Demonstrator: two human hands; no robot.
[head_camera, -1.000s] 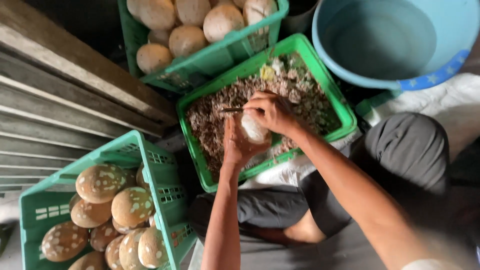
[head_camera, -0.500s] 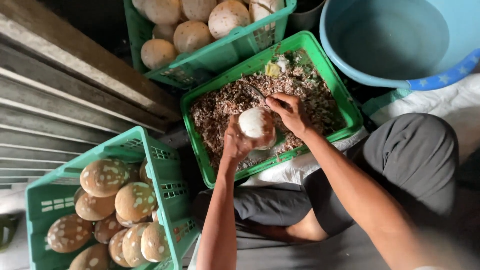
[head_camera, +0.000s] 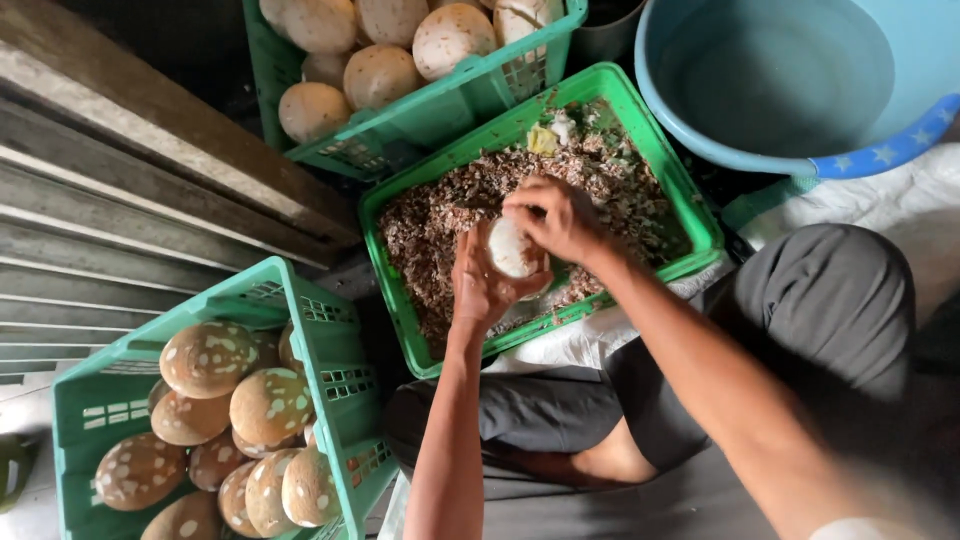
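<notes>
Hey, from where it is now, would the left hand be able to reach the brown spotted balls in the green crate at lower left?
Probably yes, but not freely: the left hand is cupping a white ball over the middle crate. The spotted balls lie uncovered in the open-topped crate beside that arm, nothing between.

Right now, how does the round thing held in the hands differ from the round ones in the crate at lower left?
The held ball is plain white; the crate balls are brown with pale patches. The held one looks smaller. It is gripped between the left hand and right hand above the crate of brown scraps; the others lie piled in the lower-left crate. Both kinds are rounded.
</notes>
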